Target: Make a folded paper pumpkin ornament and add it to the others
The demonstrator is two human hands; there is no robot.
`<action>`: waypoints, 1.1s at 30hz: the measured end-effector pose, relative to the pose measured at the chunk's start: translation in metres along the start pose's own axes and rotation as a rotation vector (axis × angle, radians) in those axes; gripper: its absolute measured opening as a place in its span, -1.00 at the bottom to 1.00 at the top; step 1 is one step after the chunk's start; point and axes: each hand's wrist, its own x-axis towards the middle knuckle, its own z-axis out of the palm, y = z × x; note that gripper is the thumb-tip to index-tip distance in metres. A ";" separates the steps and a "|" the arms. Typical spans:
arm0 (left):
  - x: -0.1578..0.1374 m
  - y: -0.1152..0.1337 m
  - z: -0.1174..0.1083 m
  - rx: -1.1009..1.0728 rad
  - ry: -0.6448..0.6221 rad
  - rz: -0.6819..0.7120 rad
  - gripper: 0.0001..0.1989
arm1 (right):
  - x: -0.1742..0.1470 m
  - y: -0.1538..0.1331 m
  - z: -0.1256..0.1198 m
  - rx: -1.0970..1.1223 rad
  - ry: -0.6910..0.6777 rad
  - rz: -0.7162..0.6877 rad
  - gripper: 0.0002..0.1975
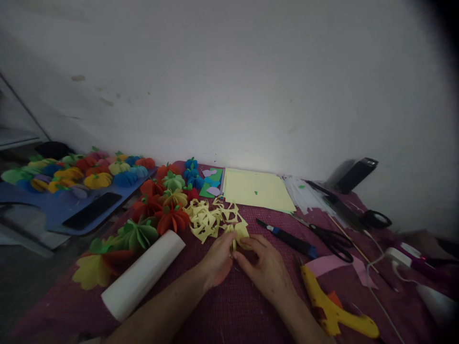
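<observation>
Both hands meet at the middle of the maroon cloth (pixel 229 306), closed on pale yellow paper pieces (pixel 241 232). My left hand (pixel 217 258) pinches the paper from the left, its fingertips partly hidden behind the pieces. My right hand (pixel 263 263) grips the right side of the same pieces between thumb and fingers. One rounded yellow flap stands up between the hands. Just beyond them lies a heap of yellow paper scraps (pixel 204 219). A blue and black utility knife (pixel 289 237) rests to the right of my right hand.
Folded paper pumpkins (pixel 174 220) crowd the left, with more on a blue table (pixel 46 205). A white roll (pixel 143 277) lies near my left forearm. Yellow sheets (pixel 256 188) are stacked behind. Black scissors (pixel 330 239), a yellow glue gun (pixel 333 308) and cables lie at right.
</observation>
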 end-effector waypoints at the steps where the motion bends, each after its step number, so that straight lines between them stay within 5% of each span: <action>1: 0.000 -0.001 0.000 0.007 0.004 0.012 -0.81 | 0.000 0.000 0.000 0.000 -0.005 0.005 -0.80; 20: 0.000 0.000 0.002 -0.025 0.058 0.053 -0.58 | 0.004 0.002 -0.007 -0.038 -0.037 0.068 -0.80; 33: 0.003 -0.009 -0.005 0.302 0.082 0.176 -0.54 | 0.002 0.004 -0.007 -0.192 -0.050 0.087 -0.74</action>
